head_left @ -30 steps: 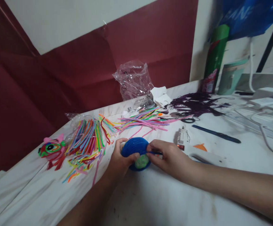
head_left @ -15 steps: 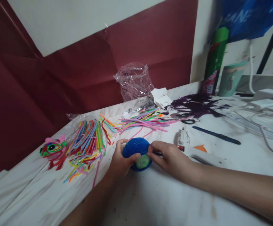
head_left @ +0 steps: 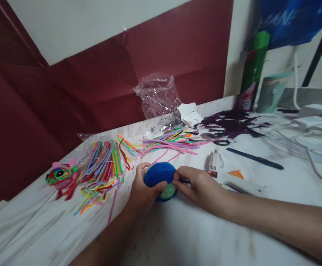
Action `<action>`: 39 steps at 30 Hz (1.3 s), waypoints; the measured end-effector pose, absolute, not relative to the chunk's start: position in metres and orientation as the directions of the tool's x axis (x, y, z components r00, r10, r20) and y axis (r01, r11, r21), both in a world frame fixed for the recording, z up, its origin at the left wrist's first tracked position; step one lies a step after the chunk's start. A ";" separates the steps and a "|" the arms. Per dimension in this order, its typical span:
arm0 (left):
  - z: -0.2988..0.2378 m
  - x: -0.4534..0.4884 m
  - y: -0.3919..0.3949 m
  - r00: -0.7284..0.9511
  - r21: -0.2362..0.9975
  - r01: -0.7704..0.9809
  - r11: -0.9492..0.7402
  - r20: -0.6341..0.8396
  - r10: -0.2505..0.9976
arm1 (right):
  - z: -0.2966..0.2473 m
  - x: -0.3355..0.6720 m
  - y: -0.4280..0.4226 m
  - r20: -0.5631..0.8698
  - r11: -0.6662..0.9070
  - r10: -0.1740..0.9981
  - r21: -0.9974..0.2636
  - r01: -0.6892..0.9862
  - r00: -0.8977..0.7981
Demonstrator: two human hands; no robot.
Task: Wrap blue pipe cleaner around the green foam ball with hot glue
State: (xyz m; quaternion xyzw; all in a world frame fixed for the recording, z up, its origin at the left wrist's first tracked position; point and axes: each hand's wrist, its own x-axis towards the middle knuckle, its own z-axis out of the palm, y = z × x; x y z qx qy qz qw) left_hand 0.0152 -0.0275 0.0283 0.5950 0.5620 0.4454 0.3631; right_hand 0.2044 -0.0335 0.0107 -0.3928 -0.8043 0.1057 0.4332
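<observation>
Head view: one round, ridged blue-and-green object point(head_left: 160, 175) is held.
Left hand point(head_left: 143, 189): object is clasped, thumb across its front.
Right hand point(head_left: 197, 184): one thin blue strip point(head_left: 186, 181) is tightly pinched.

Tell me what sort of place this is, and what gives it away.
Probably a craft corner on a marble-patterned tabletop: colorful fuzzy sticks, likely pipe cleaners, lie spread across it, with a small pink-and-red animal figure and what looks like a white glue gun.

The thumb of the left grip point(head_left: 142, 190) has edged slightly across the blue round piece point(head_left: 160, 173) toward the right grip point(head_left: 201, 184).
</observation>
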 end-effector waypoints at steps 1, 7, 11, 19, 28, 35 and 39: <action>0.028 0.015 -0.027 -0.027 0.933 0.343 -0.107 0.124 0.992 | 0.011 0.205 -0.034 0.626 0.680 0.712 -0.500 0.537 -0.319; 0.027 0.014 -0.028 -0.020 0.917 0.373 -0.143 0.162 0.987 | 0.016 0.209 -0.035 0.741 0.812 0.541 -0.337 0.477 -0.398; 0.025 0.016 -0.030 0.004 0.894 0.410 -0.180 0.196 0.981 | 0.013 0.208 -0.033 0.772 0.865 0.438 -0.223 0.449 -0.461; 0.025 0.014 -0.031 -0.012 0.905 0.388 -0.173 0.192 0.981 | 0.011 0.207 -0.026 0.803 0.843 0.464 -0.271 0.464 -0.375; 0.021 0.000 -0.011 -0.098 0.994 0.087 -0.061 0.070 0.993 | 0.041 0.227 -0.033 0.802 0.750 0.578 -0.449 0.485 -0.151; 0.018 0.002 -0.013 -0.072 0.998 0.024 -0.051 0.053 0.996 | 0.038 0.223 -0.041 0.786 0.787 0.555 -0.391 0.476 -0.272; 0.020 0.006 -0.016 -0.081 0.991 0.097 -0.091 0.099 0.992 | 0.034 0.220 -0.039 0.813 0.844 0.468 -0.293 0.450 -0.346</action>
